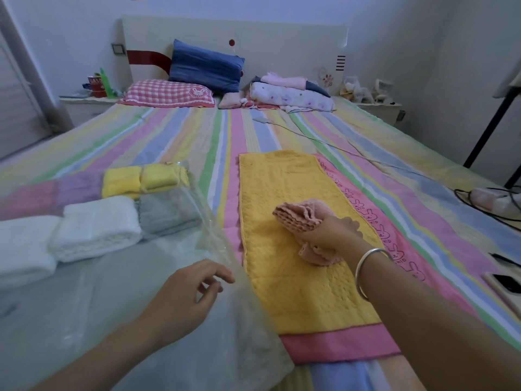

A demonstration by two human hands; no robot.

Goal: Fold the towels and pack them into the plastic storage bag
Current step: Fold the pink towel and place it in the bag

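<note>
A clear plastic storage bag (pixel 158 320) lies on the left of the bed. Inside it sit folded towels: yellow (pixel 141 179), grey (pixel 169 213), white (pixel 95 227) and, further left, pink and purple ones. My left hand (pixel 191 289) rests on the bag near its open edge, fingers loosely apart, holding nothing. A large yellow towel (pixel 287 193) with a pink border lies flat in the middle. Above it, my right hand (pixel 332 232) grips a small folded pink towel (pixel 301 215), which pokes out on both sides of my fist.
The bed has a pastel striped sheet (pixel 174 136). Pillows (pixel 205 66) and folded bedding (pixel 290 94) are piled at the headboard. A white cable (pixel 338 145) crosses the sheet. A phone (pixel 507 280) and a power strip (pixel 490 196) lie at the right edge.
</note>
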